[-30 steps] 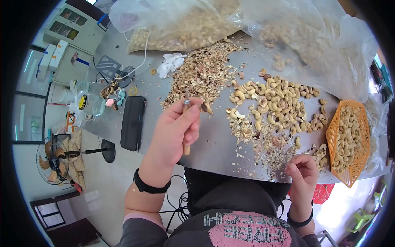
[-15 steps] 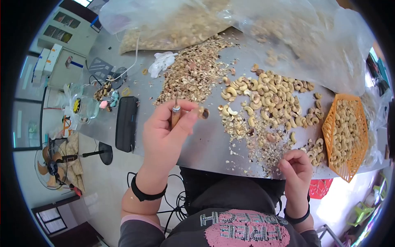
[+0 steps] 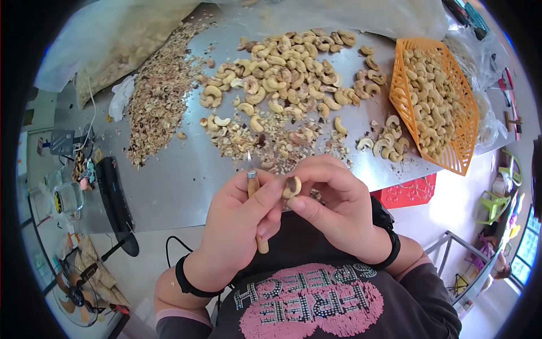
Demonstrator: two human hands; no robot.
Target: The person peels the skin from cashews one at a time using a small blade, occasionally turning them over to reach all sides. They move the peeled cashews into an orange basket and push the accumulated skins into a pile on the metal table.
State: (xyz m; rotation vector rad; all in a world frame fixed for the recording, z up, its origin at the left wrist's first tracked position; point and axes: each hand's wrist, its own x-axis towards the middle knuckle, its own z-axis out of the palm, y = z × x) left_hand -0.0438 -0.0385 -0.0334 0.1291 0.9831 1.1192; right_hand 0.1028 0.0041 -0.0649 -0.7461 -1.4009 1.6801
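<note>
My left hand [image 3: 234, 223] is closed around a small knife [image 3: 252, 183] with a wooden handle, its short blade pointing up and away from me. A cashew nut [image 3: 292, 187] with a dark patch sits between my two hands. The thumb and fingers of my right hand [image 3: 344, 209] pinch it, and the left fingertips touch its side. Just beyond the hands lie shell and skin crumbs [image 3: 276, 144], then a loose pile of cashews [image 3: 288, 68] on the metal table [image 3: 164, 198].
An orange basket [image 3: 400, 73] full of cashews stands at the right, with a few nuts [image 3: 389, 141] beside it. Brown fragments [image 3: 158, 96] form a long heap at the left. Plastic bags [image 3: 367, 17] line the far side. A black case [image 3: 114, 195] lies left.
My hands have come together: the right moved left to the cashew nut, which the left hand held up with the knife. The view has also shifted.
</note>
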